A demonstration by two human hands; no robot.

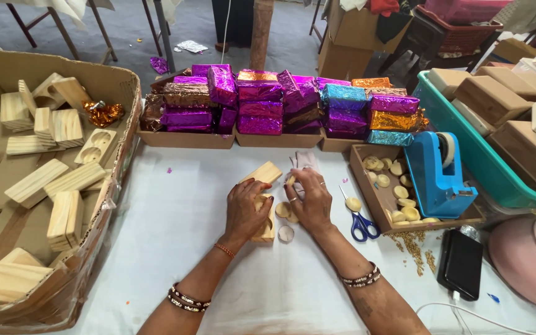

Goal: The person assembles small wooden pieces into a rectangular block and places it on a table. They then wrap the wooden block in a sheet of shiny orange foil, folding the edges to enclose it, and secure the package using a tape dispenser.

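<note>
Wooden block point(267, 186) lies on the white counter point(187, 248) under both hands. The left hand point(245, 208) presses down on it, fingers curled, steadying it, while the right hand point(308, 200) pinches a small round disc point(290, 180) at its edge. More discs point(286, 233) sit close, scissors point(360, 220) just beside.

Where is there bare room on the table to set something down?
Bare cloth lies between the cardboard box and the left hand, and near the front edge between the forearms. It is crowded around the wooden block, scissors, tray of discs and tape dispenser.
</note>
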